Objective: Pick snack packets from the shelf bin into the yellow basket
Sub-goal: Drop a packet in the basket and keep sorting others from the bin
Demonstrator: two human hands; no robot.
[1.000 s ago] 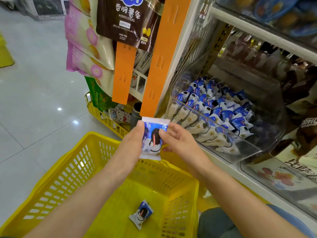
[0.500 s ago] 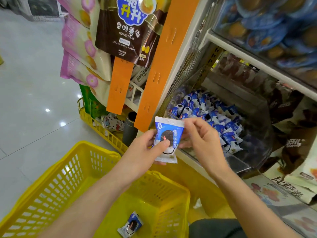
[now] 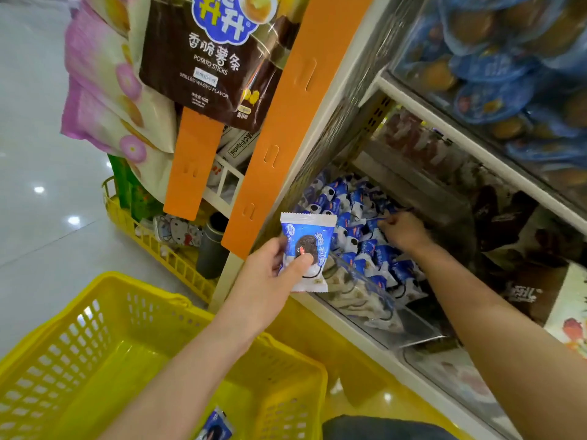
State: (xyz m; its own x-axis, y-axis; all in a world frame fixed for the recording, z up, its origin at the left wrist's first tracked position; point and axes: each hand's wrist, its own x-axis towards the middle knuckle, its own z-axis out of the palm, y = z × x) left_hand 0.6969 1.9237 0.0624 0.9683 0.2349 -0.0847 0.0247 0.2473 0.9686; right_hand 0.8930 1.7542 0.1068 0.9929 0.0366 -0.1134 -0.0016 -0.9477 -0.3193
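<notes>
The left hand pinches one blue-and-white snack packet, thumb pressed on its printed face and fingers behind. The right hand is down inside the shelf bin, fingertips buried among the pile of packets; whether it has already grasped one cannot be told.

The held packet stands roughly upright, long axis near vertical with the crimped top edge uppermost, just in front of the bin's clear front wall. The yellow basket lies below it and to the left, toward the person, so the drop looks like a short move down and back. The left hand is the nearer one to the basket and seems best placed to release. A second packet already lies on the basket floor at the lower edge of the view.

Round about: orange hanging strips on the shelf end, a brown potato sticks bag, pink bags, a low yellow rack, and a pale glossy floor.
</notes>
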